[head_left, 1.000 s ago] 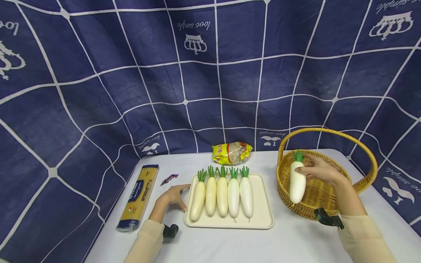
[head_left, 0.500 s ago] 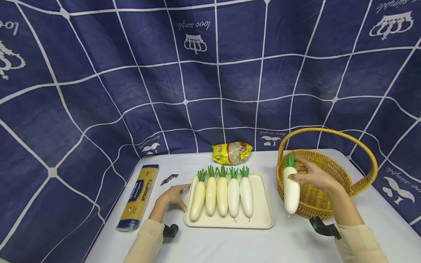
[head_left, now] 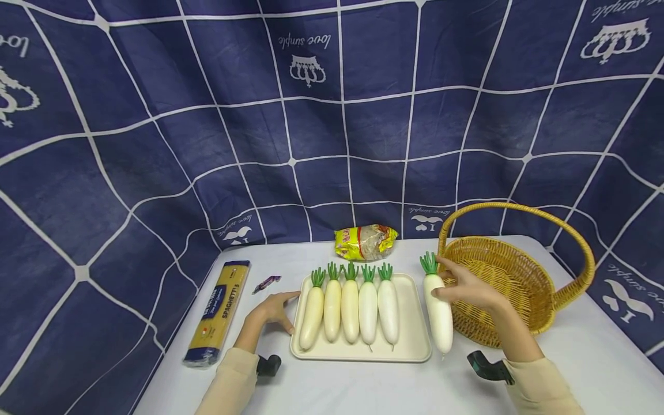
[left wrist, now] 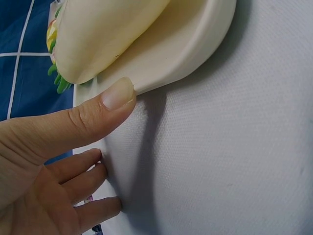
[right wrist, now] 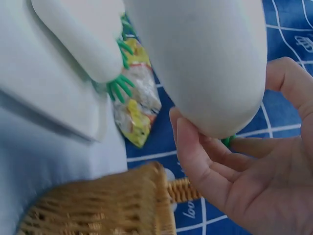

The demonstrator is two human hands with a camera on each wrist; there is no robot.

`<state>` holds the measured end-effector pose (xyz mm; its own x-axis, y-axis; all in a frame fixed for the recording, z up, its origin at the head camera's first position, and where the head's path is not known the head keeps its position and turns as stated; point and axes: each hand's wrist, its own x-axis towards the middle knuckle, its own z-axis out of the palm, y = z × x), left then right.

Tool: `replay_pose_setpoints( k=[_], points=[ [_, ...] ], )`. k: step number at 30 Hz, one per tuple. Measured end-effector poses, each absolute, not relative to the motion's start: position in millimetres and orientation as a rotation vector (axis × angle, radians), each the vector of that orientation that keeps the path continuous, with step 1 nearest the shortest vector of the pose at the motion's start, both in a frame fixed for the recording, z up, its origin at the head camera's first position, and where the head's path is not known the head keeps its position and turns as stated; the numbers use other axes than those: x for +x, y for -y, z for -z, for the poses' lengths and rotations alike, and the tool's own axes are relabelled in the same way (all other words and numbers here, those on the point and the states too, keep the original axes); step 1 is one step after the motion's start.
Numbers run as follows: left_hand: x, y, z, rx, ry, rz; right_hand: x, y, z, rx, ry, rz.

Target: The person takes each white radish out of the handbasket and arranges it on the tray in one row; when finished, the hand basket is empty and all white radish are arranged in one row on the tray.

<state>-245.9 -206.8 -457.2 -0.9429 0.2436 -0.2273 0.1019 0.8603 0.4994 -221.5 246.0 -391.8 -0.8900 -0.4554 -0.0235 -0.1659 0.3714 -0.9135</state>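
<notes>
My right hand grips a white radish with green leaf stubs near its top, holding it between the tray and the basket. In the right wrist view, thumb and fingers close around the leafy end of the radish. A cream tray bears several radishes in a row, the left ones yellower, the right ones whiter. By the tray's left edge is my left hand, fingers spread and loose. Its thumb touches or nearly touches the tray rim in the left wrist view.
A wicker basket with a tall arched handle stands at the right. Behind the tray lies a yellow snack bag. A spaghetti packet and a small purple wrapper are at the left. Blue cloth hangs behind the white table.
My right hand has carried the white radish left, out from over the basket to beside the tray's right edge. The left hand, the tray and its radishes have stayed in place.
</notes>
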Motion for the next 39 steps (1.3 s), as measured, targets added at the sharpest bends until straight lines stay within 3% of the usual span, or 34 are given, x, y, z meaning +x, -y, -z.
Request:
replay_pose_setpoints(
  k=[23, 39],
  points=[
    [-246.8, 207.5, 458.5, 0.258, -2.743, -0.732, -237.0, -181.0, 427.6, -0.406, -2.659, 1.284],
    [-246.7, 206.4, 458.0, 0.235, -2.743, -0.730, -256.3, -167.1, 460.2, -0.308, -2.845, 1.129]
  ],
)
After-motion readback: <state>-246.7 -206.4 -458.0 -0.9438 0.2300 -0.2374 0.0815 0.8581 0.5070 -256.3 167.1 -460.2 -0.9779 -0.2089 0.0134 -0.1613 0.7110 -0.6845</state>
